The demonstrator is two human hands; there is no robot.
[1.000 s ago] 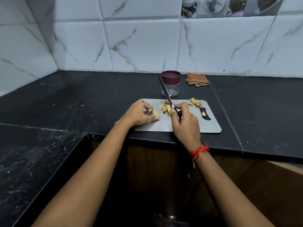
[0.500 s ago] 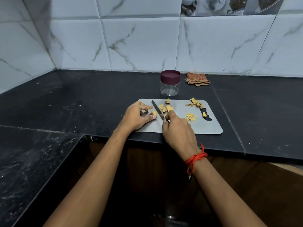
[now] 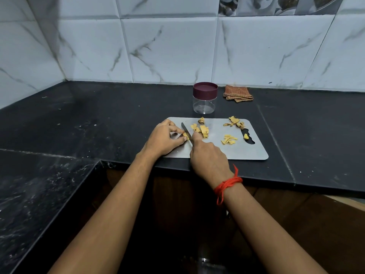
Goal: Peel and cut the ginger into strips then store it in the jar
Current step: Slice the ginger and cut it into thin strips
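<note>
Head view: slicing step, left hand (image 3: pixel 166 138) pinches ginger piece (image 3: pixel 185 136) at 9 o'clock on board (image 3: pixel 250 152); right hand (image 3: pixel 209 161) grips knife (image 3: pixel 185 130), blade at the piece. Cut strips (image 3: pixel 229 139) lie at 3 o'clock. Lidded jar (image 3: pixel 205 98) at 12. Next likely: press blade down, fingertips clear.
</note>
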